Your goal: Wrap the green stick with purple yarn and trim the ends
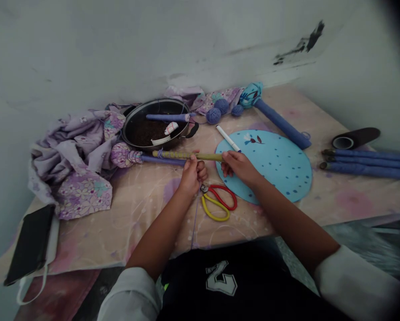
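Note:
A thin greenish stick (210, 157) lies level between my hands above the table. Purple yarn (160, 154) is tied near its left end, with sparse turns along that half. My left hand (193, 173) grips the stick near its middle, fingers curled, and a strand of purple yarn (196, 214) runs down from it to the table edge. My right hand (238, 166) pinches the stick's right end. Behind the stick lies a purple-wrapped rod with a flowered cloth knob (125, 155). Just below my hands are scissors (219, 203) with red and yellow handles.
A blue oval sheet (283, 165) with a marker (227, 138) is at right. Behind stand a dark pan (128, 131), purple yarn balls (214, 116) and a wrapped rod (280, 122). More wrapped sticks (370, 169) lie far right; bunched flowered cloth (76, 151) and a black device (31, 243) left.

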The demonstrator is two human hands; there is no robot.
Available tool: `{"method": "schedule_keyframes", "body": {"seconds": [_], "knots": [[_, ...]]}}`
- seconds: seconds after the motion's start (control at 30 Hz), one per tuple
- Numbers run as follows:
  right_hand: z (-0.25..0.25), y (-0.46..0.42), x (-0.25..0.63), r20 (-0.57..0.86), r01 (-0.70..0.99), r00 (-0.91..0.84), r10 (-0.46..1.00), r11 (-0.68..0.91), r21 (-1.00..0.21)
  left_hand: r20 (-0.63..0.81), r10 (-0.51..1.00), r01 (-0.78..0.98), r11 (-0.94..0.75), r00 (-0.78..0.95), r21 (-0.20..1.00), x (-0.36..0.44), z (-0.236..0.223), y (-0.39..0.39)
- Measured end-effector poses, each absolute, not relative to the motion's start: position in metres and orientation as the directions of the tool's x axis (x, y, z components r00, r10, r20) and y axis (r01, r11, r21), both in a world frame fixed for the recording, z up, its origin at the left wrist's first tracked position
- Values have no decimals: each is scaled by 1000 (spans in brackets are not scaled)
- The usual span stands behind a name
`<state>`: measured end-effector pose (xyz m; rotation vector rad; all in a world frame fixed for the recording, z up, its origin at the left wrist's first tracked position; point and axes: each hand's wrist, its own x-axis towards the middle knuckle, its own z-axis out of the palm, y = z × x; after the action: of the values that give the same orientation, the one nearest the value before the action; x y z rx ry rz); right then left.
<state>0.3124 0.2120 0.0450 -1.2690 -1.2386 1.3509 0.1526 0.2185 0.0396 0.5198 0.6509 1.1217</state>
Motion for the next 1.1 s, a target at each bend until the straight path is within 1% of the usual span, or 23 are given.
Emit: {"method": "schedule_keyframes", "body": {"seconds": [0.07,0.13,0.17,0.2,0.3,0.37,0.43,0.5,0.57,0.63,0.7,0.77,0.83,0.9,0.97,1.0,1.03,1.1], "knots": [[47,212,310,-230,27,-36,972,-229,-973,-218,928,-640,367,302,675,153,39,218],[46,212,310,-305,7,-32,952,-305,-952,-217,925,-630,372,312,681,154,37,218],[46,212,311,-304,-3,-44,951,-305,-952,-212,927,-628,367,310,686,154,36,218],[45,212,312,-274,-13,-61,960,-275,-961,-204,931,-627,357,304,692,154,36,218],[44,213,317,-79,-47,-106,991,-85,-995,-187,940,-625,330,285,708,154,34,220],[44,213,319,3,-41,-127,992,-3,-999,-190,940,-622,330,282,710,154,34,220],[43,213,318,-26,8,-131,991,-25,-1000,-199,936,-622,342,289,704,154,35,219],[43,213,315,-125,78,-100,987,-118,-990,-204,933,-628,351,296,694,154,36,218],[43,212,313,-203,104,-70,977,-195,-975,-202,934,-638,349,294,686,154,37,218],[43,212,312,-186,57,-69,980,-182,-982,-202,937,-643,343,285,685,155,36,217],[44,211,313,-103,-17,-89,991,-105,-994,-201,939,-640,338,280,690,155,35,218],[44,211,314,-34,-29,-94,995,-37,-999,-191,940,-638,334,283,694,154,34,218],[45,211,314,-58,13,-90,994,-57,-998,-172,938,-636,331,300,698,154,34,219],[44,211,312,-163,24,-98,982,-161,-987,-153,938,-636,325,311,700,154,34,219],[44,211,311,-264,-27,-132,956,-269,-963,-155,939,-642,324,306,695,154,34,218],[43,211,310,-279,-61,-144,950,-290,-955,-163,940,-647,326,300,690,154,34,218],[42,211,310,-263,-88,-146,954,-277,-957,-171,940,-650,329,296,685,154,35,218],[41,211,310,-153,-116,-118,981,-167,-979,-176,940,-654,331,293,681,154,35,218]]}}
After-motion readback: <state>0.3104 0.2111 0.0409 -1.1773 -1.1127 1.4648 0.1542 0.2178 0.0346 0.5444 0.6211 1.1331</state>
